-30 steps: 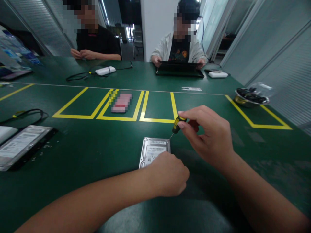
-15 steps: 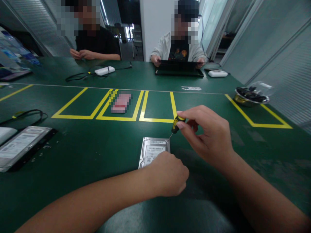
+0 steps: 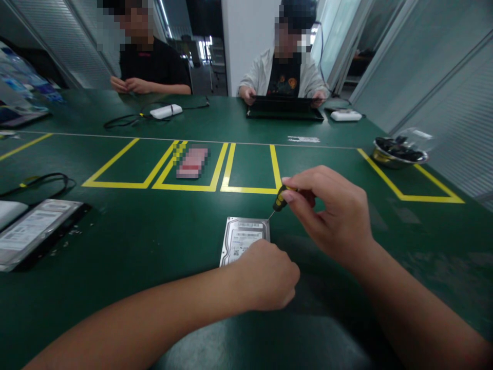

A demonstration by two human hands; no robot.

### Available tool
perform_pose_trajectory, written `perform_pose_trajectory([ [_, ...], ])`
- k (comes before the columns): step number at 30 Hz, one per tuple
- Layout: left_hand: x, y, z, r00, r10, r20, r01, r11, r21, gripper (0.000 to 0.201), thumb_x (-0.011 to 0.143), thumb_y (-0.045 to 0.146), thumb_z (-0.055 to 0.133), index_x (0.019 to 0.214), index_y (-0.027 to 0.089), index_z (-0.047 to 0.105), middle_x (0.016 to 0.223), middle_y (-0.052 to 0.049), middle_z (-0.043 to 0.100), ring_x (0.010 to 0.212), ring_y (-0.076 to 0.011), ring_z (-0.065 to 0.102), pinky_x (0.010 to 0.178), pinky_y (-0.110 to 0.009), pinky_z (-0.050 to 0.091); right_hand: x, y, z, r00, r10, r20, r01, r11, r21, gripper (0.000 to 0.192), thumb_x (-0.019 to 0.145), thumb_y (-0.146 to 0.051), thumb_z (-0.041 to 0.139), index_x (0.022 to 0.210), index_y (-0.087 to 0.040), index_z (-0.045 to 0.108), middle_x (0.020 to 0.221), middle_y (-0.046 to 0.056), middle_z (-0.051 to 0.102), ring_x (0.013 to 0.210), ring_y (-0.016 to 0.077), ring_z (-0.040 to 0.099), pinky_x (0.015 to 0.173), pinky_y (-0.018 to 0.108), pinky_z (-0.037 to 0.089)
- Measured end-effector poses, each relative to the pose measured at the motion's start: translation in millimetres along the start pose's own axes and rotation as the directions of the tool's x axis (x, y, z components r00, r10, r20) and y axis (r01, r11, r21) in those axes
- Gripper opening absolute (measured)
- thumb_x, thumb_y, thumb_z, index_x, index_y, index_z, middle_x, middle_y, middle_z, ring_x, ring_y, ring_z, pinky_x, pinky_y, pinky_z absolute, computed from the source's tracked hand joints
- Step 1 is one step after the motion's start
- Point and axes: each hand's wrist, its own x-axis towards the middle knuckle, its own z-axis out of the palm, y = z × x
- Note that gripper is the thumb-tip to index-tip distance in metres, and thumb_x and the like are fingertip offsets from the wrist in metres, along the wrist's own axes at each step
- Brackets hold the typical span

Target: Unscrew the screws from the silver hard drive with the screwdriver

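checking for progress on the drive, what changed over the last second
Almost nothing. The right hand keeps pinching the yellow-and-black screwdriver, fingers shifting slightly on the handle, tip at the hard drive's far right corner. The left hand stays pressed on the drive's near end. Drive unmoved.

Dim overhead light — warped edges

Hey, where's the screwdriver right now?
In the head view, the screwdriver is just right of centre, pinched in the right hand, its tip at the far right corner of the hard drive.
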Motion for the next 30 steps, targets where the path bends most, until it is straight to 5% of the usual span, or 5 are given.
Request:
perform_pose_trajectory([
  [30,-0.1,-0.8,2.1,1.0,-0.003,-0.004,0.003,1.0,0.002,0.023,0.085,0.03,0.054,0.076,0.015,0.069,0.068,-0.011,0.071,0.063,-0.0279,0.07,0.053,-0.035,0.05,-0.1,-0.3,-1.5,0.998,-0.008,0.058,0.007,1.0,0.012,0.01,0.091,-0.02,0.059,0.099,-0.02,0.064,0.086,0.003,0.066,0.072,0.0153,0.058,0.064,0.031,0.046],
])
